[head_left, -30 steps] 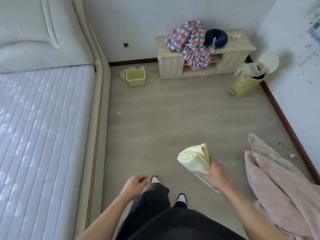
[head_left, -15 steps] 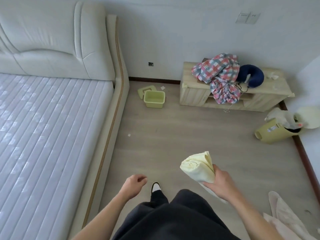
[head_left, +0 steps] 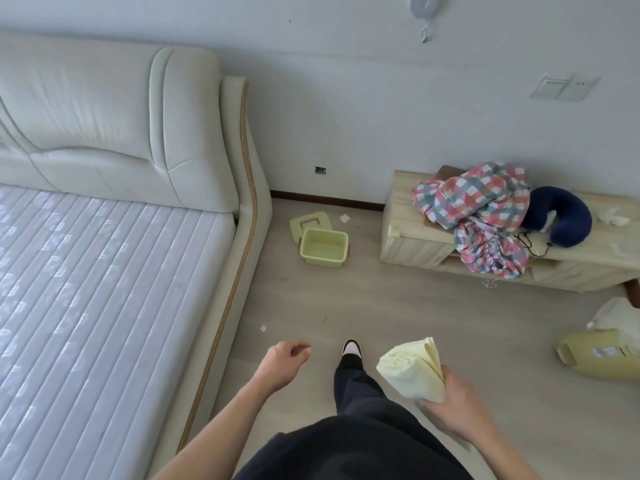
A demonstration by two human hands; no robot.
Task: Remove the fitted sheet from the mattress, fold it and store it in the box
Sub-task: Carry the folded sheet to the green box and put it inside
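My right hand (head_left: 453, 407) grips the folded pale-yellow fitted sheet (head_left: 412, 372); my left hand (head_left: 284, 362) hangs loosely curled, holding nothing. The open light-green plastic box (head_left: 323, 249), seemingly empty, has drawn nearer on the floor ahead beside the bare white quilted mattress (head_left: 86, 289), so only stowing is left.

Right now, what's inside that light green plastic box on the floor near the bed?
The light green plastic box shows only its bare bottom. The inside of its near wall is hidden by the rim.
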